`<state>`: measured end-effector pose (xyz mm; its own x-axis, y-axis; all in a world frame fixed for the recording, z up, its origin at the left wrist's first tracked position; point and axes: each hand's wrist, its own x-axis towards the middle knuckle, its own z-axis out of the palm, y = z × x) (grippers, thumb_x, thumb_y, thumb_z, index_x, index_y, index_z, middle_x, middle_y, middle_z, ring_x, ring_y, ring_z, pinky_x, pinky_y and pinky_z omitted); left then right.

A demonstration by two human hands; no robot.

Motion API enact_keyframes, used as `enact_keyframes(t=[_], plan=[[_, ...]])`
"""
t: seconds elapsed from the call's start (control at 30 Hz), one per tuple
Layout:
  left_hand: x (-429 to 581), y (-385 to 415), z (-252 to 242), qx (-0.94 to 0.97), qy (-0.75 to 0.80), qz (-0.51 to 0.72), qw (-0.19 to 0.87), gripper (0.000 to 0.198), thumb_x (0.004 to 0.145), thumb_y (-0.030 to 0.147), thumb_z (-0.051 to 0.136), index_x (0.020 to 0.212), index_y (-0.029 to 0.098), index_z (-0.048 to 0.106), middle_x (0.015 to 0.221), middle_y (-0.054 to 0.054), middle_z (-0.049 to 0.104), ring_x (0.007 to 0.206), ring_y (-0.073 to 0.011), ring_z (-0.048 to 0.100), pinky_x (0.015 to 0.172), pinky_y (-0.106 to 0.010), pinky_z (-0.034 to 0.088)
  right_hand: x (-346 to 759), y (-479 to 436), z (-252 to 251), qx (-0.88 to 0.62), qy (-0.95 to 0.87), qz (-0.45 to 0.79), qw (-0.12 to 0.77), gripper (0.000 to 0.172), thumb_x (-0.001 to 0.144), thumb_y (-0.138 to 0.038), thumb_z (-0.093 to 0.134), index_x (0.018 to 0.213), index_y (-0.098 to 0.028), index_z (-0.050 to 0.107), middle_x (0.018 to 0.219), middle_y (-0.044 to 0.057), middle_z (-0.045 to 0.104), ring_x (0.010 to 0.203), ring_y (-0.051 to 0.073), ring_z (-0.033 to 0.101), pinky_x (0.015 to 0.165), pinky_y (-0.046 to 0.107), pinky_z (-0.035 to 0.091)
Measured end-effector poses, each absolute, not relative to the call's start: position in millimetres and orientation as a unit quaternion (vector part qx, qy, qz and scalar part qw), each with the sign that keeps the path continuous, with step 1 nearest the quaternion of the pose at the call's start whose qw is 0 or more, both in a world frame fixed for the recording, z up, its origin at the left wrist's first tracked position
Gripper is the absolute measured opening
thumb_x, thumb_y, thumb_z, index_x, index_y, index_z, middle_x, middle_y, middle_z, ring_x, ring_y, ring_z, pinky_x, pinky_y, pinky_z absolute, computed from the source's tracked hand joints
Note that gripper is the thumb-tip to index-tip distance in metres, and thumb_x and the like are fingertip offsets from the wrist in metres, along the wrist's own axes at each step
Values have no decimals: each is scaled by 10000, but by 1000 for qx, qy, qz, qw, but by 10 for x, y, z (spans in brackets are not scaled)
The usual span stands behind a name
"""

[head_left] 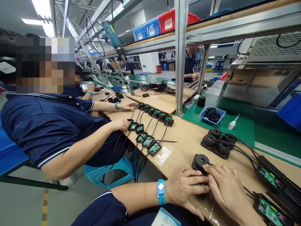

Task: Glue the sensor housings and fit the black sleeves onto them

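Note:
My left hand [187, 190] and my right hand [227, 190] meet at the near edge of the cardboard-covered bench [185, 141]. Both press their fingers around a black round-topped plastic part [199, 161] with a black cable [249, 191] leading right. My left wrist wears a blue strap [161, 191]. A group of similar black parts [217, 142] lies just beyond, wired to open black boxes with green circuit boards [270, 179].
A co-worker in a dark blue shirt [47, 125] sits at my left, hands on a row of small green boards [145, 138] and black round parts [156, 114]. Beyond lie a blue tray [213, 114], a glue bottle [232, 124], a metal post [180, 56] and a hanging power tool [113, 36].

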<state>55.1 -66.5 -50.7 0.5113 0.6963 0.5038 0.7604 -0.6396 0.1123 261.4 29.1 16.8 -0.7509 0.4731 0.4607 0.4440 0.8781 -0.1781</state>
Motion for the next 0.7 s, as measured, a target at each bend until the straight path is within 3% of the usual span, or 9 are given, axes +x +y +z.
enact_keyframes(t=[0.07, 0.23, 0.37, 0.57, 0.7], plan=[[531, -680, -473, -874, -412, -247, 76, 900, 795, 883, 552, 1457, 274, 561, 1529, -18, 583, 1418, -251, 484, 1149, -353, 387, 2623, 317, 172, -231, -938, 19, 256, 281, 997, -228, 444, 1102, -219, 704, 1059, 55, 768, 884, 213, 664, 763, 366, 421], [505, -692, -453, -873, -403, -224, 160, 901, 790, 871, 575, 1476, 287, 540, 1607, 7, 489, 1454, -263, 433, 1151, -380, 360, 2632, 382, 157, -197, -945, -8, 259, 250, 976, -237, 495, 1117, -229, 701, 1048, 38, 779, 851, 196, 691, 701, 334, 444], [509, -683, -497, -873, -404, -188, 196, 760, 841, 831, 537, 1406, 329, 612, 1638, 51, 441, 1473, -265, 399, 1098, -372, 397, 2598, 359, 145, -195, -938, -18, 286, 242, 975, -225, 481, 1083, -231, 698, 1017, 28, 780, 814, 190, 687, 700, 332, 443], [492, -707, -471, -865, -406, -188, 226, 604, 944, 691, 515, 1450, 366, 570, 1669, 95, 375, 1524, -237, 309, 1110, -341, 384, 2532, 353, 221, -174, -928, -41, 327, 215, 951, -213, 488, 1040, -232, 682, 898, -15, 767, 728, 162, 671, 654, 305, 426], [500, -701, -467, -848, -405, -222, 257, 419, 986, 589, 539, 1328, 384, 668, 1635, 108, 432, 1525, -204, 319, 1144, -323, 346, 2515, 380, 246, -157, -926, -59, 338, 203, 944, -218, 491, 1034, -230, 673, 905, -25, 772, 724, 156, 677, 659, 299, 433]])
